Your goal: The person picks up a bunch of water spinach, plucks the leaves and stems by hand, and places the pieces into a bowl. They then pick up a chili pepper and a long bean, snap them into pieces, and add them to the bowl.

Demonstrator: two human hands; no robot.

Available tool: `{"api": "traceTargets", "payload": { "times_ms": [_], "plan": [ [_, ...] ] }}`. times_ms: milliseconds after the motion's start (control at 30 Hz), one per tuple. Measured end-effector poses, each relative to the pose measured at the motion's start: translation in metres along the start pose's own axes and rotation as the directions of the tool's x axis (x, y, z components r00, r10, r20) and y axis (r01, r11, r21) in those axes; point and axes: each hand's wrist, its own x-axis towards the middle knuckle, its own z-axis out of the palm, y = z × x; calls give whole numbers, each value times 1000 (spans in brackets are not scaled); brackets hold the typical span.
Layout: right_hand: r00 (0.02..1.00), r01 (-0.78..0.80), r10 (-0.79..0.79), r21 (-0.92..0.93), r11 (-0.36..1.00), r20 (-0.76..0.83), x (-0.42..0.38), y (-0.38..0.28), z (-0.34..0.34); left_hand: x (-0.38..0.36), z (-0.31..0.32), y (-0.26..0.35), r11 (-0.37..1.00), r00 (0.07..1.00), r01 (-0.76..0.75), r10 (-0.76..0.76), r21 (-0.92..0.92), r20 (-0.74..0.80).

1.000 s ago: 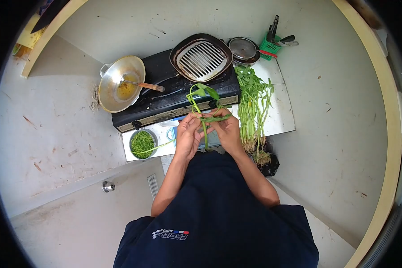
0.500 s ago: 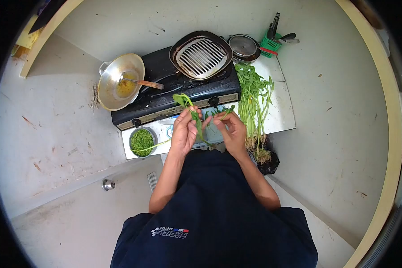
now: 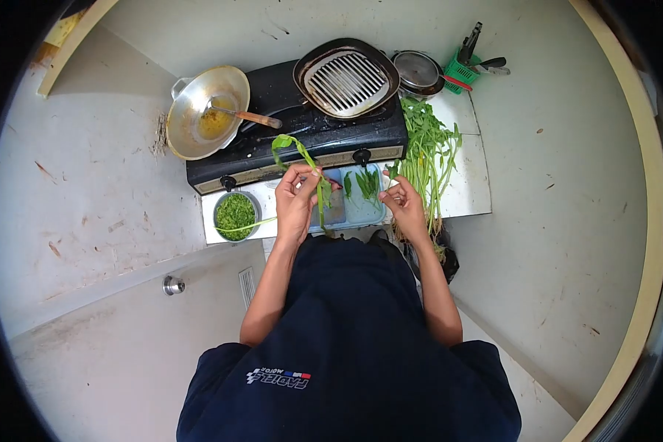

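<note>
My left hand [image 3: 296, 210] grips a leafy green stem [image 3: 302, 149], whose top bends over above the fingers. Its long pale lower end reaches left across the pot of chopped greens [image 3: 236, 212]. To the right, my right hand [image 3: 407, 212] is closed in a loose pinch, with a small green leaf [image 3: 393, 171] at its fingertips. Between the hands lies a blue divided tray [image 3: 372, 217] with several picked leaves [image 3: 367, 184] in its right part. A bunch of leafy stems with roots [image 3: 427, 158] rests beyond my right hand.
A black stove [image 3: 272, 158] stands behind the tray. On it are a wok [image 3: 184, 132] with a wooden-handled utensil [image 3: 254, 118] and a grill pan [image 3: 346, 77]. A lidded pan [image 3: 418, 71] and green utensil basket [image 3: 460, 74] stand at back right. Walls close in both sides.
My right hand has moved away to the right from the left hand, with a small leaf at its fingertips. The tray between them shows more now. The whole view has shifted slightly.
</note>
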Motion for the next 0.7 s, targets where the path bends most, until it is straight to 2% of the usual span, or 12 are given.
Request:
{"api": "traceTargets", "payload": {
  "times_ms": [133, 233, 367, 433, 533, 700],
  "plan": [
    [998, -40, 45, -150, 988, 36, 7, 53, -11, -1, -10, -5, 992, 998, -37, 43, 123, -53],
    [990, -35, 76, -328, 944, 116, 8, 70, -20, -4, -14, -3, 992, 997, 1, 9, 128, -76],
    [972, -102, 164, -323, 941, 171, 16, 87, -24, -11, -18, 2, 993, 999, 1, 5, 119, -48],
    [961, -132, 200, -319, 938, 190, 25, 97, -23, -12, -18, 5, 991, 996, 40, -30, 128, -82],
    [955, -116, 195, -323, 939, 223, 37, 108, -18, -13, -21, 8, 991, 994, 64, -52, 119, -100],
    [948, -56, 198, -480, 876, 250, 53, 113, -10, -16, -26, 13, 993, 994, 73, -66, 89, -86]
  ]
}}
